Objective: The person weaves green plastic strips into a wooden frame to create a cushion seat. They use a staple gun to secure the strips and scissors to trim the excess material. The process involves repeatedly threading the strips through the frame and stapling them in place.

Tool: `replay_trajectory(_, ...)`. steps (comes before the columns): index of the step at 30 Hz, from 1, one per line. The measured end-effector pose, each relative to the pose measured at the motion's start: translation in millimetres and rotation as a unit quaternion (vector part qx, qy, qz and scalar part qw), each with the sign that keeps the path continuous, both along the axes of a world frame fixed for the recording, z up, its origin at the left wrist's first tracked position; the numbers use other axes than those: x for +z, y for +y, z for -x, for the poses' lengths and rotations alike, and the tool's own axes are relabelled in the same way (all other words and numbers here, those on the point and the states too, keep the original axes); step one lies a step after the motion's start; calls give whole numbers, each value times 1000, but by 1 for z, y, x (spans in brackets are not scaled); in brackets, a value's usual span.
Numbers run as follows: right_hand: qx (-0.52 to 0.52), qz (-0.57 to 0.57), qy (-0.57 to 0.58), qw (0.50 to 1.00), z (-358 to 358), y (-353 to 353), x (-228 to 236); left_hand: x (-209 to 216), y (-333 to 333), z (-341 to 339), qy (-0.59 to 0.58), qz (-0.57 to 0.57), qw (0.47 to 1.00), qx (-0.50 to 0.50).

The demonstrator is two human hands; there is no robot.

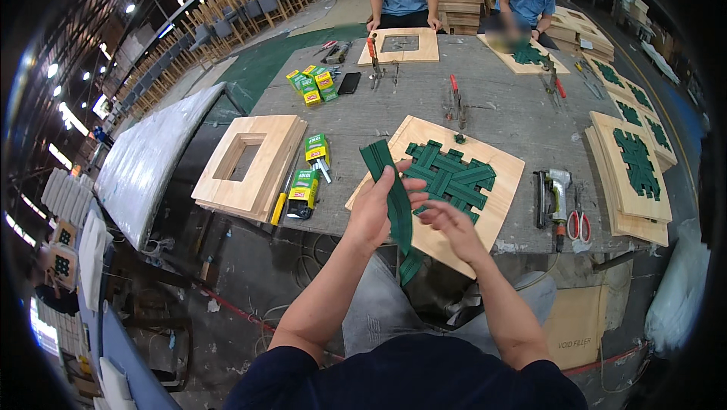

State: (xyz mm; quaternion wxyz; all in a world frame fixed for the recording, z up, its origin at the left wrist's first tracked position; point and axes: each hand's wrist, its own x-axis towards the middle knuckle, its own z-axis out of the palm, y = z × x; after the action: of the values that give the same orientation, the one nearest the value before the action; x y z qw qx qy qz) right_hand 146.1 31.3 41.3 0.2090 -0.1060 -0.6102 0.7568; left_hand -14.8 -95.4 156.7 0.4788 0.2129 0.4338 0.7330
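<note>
A dark green webbing strap (399, 217) hangs from my left hand (372, 212), which is closed around its middle. The strap's upper end sticks up past the thumb, and its lower end dangles toward my lap. Just to the right, my right hand (457, 234) has its fingers apart and seems to hold nothing. Both hands are above the near part of a square wooden panel (500, 164). Across the panel's middle lies a lattice of woven green webbing (447, 171), partly hidden by my hands. A small green scrap (460, 138) rests near the panel's far corner.
Left on the grey table stand stacked wooden frames (276, 134), a yellow-handled tool (279, 208) and green-yellow staple boxes (304, 189). To the right are a staple gun (559, 194), red-handled scissors (579, 226) and stacked webbed panels (606, 175). Two people work across the table.
</note>
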Motion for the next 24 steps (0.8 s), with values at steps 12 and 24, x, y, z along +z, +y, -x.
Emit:
replay_trajectory(12, 17, 13, -94, 995, -33, -53, -14, 101, -4, -28, 98, -127, 987, 26)
replay_trajectory(24, 159, 20, -136, 978, -100, 27, 83, -25, -52, -46, 627, 175, 549, -524)
